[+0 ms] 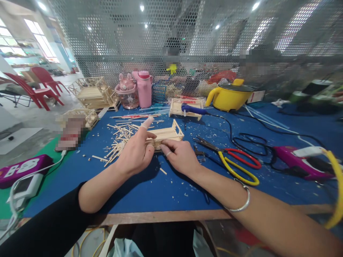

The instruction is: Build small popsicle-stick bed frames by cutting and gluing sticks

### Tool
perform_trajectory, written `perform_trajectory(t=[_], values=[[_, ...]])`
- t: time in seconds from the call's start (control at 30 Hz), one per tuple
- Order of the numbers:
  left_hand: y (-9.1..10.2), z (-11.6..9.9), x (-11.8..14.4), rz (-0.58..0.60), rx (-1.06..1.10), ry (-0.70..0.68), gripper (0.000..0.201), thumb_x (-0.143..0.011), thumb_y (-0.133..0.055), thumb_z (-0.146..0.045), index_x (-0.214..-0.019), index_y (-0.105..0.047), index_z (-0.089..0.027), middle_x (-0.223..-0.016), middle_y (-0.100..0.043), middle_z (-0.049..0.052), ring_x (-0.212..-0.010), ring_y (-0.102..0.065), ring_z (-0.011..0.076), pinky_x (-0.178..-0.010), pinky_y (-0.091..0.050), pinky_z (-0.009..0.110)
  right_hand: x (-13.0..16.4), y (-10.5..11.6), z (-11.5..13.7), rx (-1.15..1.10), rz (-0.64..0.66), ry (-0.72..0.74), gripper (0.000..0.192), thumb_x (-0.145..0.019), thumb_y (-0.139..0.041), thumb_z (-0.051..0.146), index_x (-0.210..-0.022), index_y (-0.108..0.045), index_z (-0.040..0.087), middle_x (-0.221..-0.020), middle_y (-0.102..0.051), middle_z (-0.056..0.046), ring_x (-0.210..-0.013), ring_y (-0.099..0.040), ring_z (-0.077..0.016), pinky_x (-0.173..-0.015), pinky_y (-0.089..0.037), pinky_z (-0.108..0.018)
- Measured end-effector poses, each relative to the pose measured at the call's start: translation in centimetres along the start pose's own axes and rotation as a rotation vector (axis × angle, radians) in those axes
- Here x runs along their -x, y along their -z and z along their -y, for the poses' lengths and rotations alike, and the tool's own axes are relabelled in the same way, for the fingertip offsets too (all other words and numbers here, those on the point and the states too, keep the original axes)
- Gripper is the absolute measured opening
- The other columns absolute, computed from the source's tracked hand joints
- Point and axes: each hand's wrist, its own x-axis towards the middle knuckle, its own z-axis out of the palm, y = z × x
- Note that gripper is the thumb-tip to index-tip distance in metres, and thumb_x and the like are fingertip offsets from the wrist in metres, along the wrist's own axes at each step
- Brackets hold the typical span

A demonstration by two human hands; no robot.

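A small model made of wooden sticks [167, 133], with an upright frame at its right end, rests on the blue table between my hands. My left hand [138, 148] holds its left end with thumb and bent fingers; the index finger points away and has a pale wrap on it. At the model's front edge, my right hand [180, 154] is closed in a pinch on it, and a ring shows on one finger. Whether a loose stick is between those fingertips is hidden. Many loose short sticks [118, 142] lie left of and behind my left hand.
Right of my hands lie scissors [227, 157] and a black cable. Behind stand a second stick model [177, 107] with a blue glue gun [194, 109] on it, a yellow pot [230, 98] and a pink flask [144, 89]. A phone [71, 134] leans at left.
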Motion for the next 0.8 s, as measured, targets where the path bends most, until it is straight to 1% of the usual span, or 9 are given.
perform_trajectory(t=[0.1, 0.23, 0.3, 0.4, 0.5, 0.57, 0.63, 0.73, 0.8], values=[[0.1, 0.7, 0.0, -0.100, 0.017, 0.007, 0.069, -0.079, -0.040, -0.008, -0.145, -0.020, -0.015, -0.106, -0.066, 0.009, -0.089, -0.062, 0.0176, -0.083, -0.048, 0.034, 0.1, 0.2, 0.2, 0.111, 0.004, -0.051, 0.021, -0.081, -0.051, 0.028, -0.076, -0.069, 0.020, -0.059, -0.066, 0.000, -0.055, -0.056, -0.0140, -0.055, -0.037, -0.024], [0.1, 2.1, -0.3, -0.239, 0.055, 0.038, 0.064, -0.082, -0.041, -0.010, -0.143, -0.024, -0.018, -0.106, -0.066, 0.008, -0.097, -0.060, 0.0181, -0.089, -0.045, 0.036, 0.3, 1.2, 0.5, 0.343, 0.027, -0.056, 0.026, -0.070, -0.055, 0.021, -0.090, -0.071, 0.021, -0.059, -0.066, -0.001, -0.056, -0.058, -0.0168, -0.053, -0.035, -0.027], [0.3, 3.0, -0.6, -0.305, 0.059, 0.082, 0.058, -0.084, -0.043, -0.013, -0.140, -0.029, -0.017, -0.103, -0.066, 0.007, -0.094, -0.060, 0.0177, -0.088, -0.044, 0.035, 0.5, 2.2, 0.7, 0.406, 0.025, 0.048, 0.025, -0.071, -0.055, 0.022, -0.090, -0.072, 0.022, -0.059, -0.067, -0.001, -0.056, -0.059, -0.0170, -0.053, -0.035, -0.027], [0.9, 4.2, -1.2, -0.451, 0.030, 0.139, 0.035, -0.087, -0.046, -0.021, -0.121, -0.048, -0.017, -0.090, -0.064, 0.004, -0.082, -0.059, 0.0148, -0.080, -0.044, 0.030, 0.7, 4.2, 0.7, 0.240, -0.052, 0.358, 0.017, -0.079, -0.058, 0.032, -0.078, -0.071, 0.021, -0.058, -0.065, 0.001, -0.052, -0.056, -0.0124, -0.054, -0.038, -0.025], [1.8, 5.0, -1.8, -0.591, 0.006, 0.187, 0.015, -0.089, -0.047, -0.029, -0.084, -0.055, -0.017, -0.070, -0.054, -0.002, -0.066, -0.049, 0.0105, -0.067, -0.039, 0.024, 0.4, 5.9, -0.1, 0.018, -0.344, 0.466, 0.022, -0.083, -0.058, 0.035, -0.068, -0.061, 0.019, -0.058, -0.059, 0.002, -0.051, -0.050, -0.0095, -0.052, -0.038, -0.024], [2.3, 5.3, -1.9, -0.607, 0.008, 0.223, 0.025, -0.089, -0.047, -0.033, -0.069, -0.048, -0.018, -0.060, -0.044, -0.004, -0.058, -0.040, 0.0090, -0.059, -0.034, 0.022, -0.2, 6.7, -1.2, -0.063, -0.557, 0.351, 0.023, -0.086, -0.056, 0.035, -0.068, -0.054, 0.020, -0.057, -0.053, 0.002, -0.049, -0.047, -0.0096, -0.051, -0.037, -0.025], [2.4, 5.4, -2.0, -0.548, 0.013, 0.234, 0.033, -0.089, -0.048, -0.037, -0.063, -0.043, -0.018, -0.054, -0.037, -0.006, -0.054, -0.034, 0.0086, -0.055, -0.031, 0.022, -1.0, 7.1, -2.4, -0.091, -0.642, 0.220, 0.028, -0.089, -0.050, 0.038, -0.066, -0.049, 0.021, -0.053, -0.047, 0.004, -0.047, -0.043, -0.0101, -0.050, -0.035, -0.026], [2.2, 5.5, -1.8, -0.440, 0.017, 0.205, 0.031, -0.088, -0.049, -0.039, -0.065, -0.047, -0.018, -0.055, -0.040, -0.005, -0.053, -0.036, 0.0084, -0.055, -0.031, 0.022, -2.0, 7.2, -3.9, -0.031, -0.585, 0.130, 0.041, -0.092, -0.044, 0.040, -0.055, -0.043, 0.022, -0.048, -0.038, 0.004, -0.045, -0.036, -0.0100, -0.049, -0.030, -0.026], [1.8, 5.6, -1.8, -0.418, 0.020, 0.195, 0.023, -0.086, -0.054, -0.036, -0.073, -0.051, -0.018, -0.060, -0.046, -0.005, -0.055, -0.040, 0.0083, -0.056, -0.034, 0.022, -2.3, 7.0, -4.3, 0.017, -0.540, 0.124, 0.046, -0.088, -0.050, 0.039, -0.049, -0.035, 0.021, -0.046, -0.031, 0.005, -0.046, -0.031, -0.0092, -0.049, -0.027, -0.026]])
